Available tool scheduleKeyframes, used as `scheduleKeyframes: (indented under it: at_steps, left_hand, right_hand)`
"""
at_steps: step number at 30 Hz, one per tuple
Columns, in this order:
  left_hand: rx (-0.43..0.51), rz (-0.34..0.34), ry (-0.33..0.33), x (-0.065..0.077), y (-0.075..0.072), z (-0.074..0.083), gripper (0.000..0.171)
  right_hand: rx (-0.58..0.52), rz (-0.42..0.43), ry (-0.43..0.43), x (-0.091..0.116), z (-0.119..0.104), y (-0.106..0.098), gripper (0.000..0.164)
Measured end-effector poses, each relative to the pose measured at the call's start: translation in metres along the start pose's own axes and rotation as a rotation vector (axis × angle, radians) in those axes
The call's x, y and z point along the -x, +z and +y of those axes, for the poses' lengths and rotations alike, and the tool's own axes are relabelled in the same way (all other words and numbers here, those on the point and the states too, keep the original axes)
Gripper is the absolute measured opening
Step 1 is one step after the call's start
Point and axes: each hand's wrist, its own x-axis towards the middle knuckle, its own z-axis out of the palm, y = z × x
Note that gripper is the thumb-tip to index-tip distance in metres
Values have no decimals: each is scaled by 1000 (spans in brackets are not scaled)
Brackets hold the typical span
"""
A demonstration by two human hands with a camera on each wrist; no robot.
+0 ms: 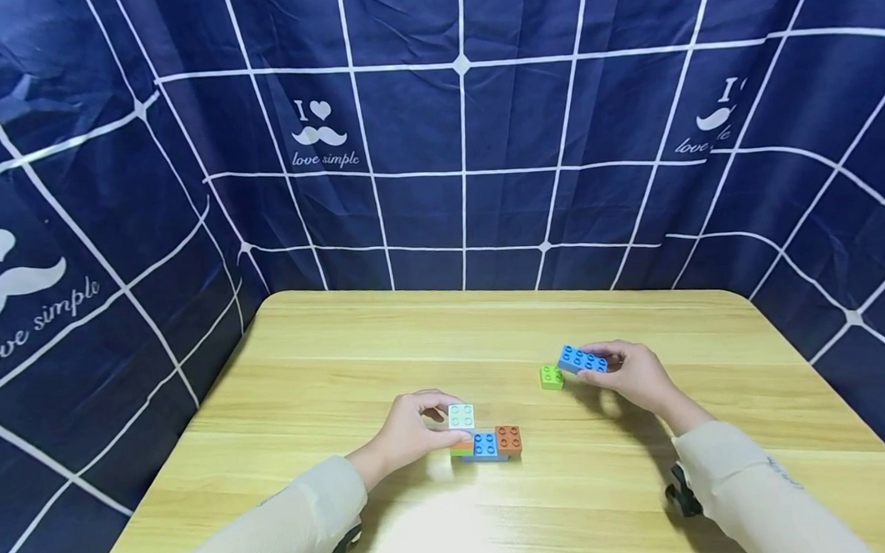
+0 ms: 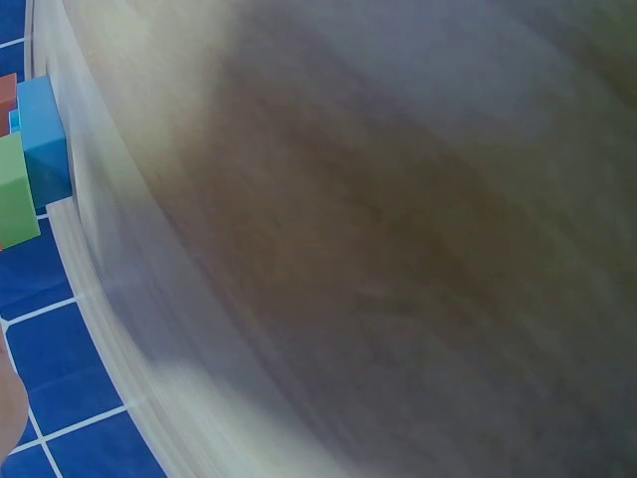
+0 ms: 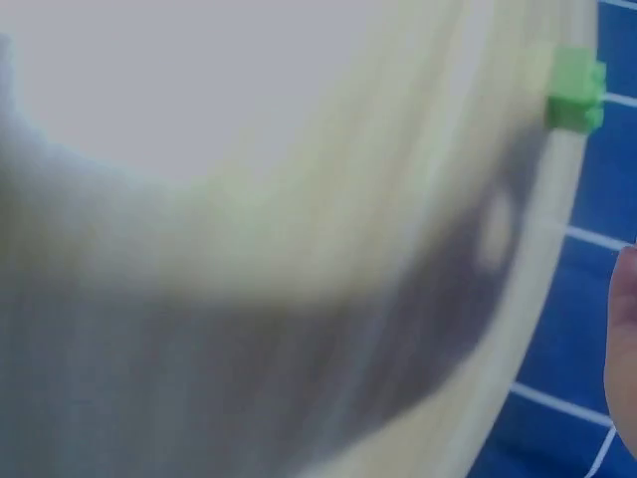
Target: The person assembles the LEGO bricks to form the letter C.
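My left hand point(image 1: 409, 429) grips the left side of a small toy-brick build. At its top is a pale whitish-green brick point(image 1: 461, 416), over an orange brick point(image 1: 462, 445) and a green layer, partly hidden by the thumb. Low in the build runs a blue brick point(image 1: 485, 445), and a reddish-brown brick point(image 1: 508, 440) tops its right end. Farther back, my right hand point(image 1: 639, 376) pinches a long blue brick point(image 1: 582, 359) by its right end, held tilted above the table. Beside that brick's left end sits a small lime-green brick point(image 1: 550, 378), visible as well in the right wrist view.
The wooden table point(image 1: 356, 339) has rounded back corners. Dark blue curtain point(image 1: 416, 211) with white grid lines hangs behind it and along both sides. Bright glare lies on the tabletop near the front. Each wrist carries a black device below the sleeve.
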Motion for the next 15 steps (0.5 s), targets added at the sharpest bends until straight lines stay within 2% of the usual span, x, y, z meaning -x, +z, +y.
scheduleKeyframes:
  at_steps: [4,9,15]
  left_hand:
    - [0,-1,9,0,0,0,31]
    - [3,-1,6,0,0,0,32]
    - [1,4,5,0,0,-2,32]
  right_hand:
    - [-84,-16,-10,-1,-23,4,46]
    - [-192,-72,-64,2,-52,15,40]
    - [-212,-134,-179,9,-79,35,37]
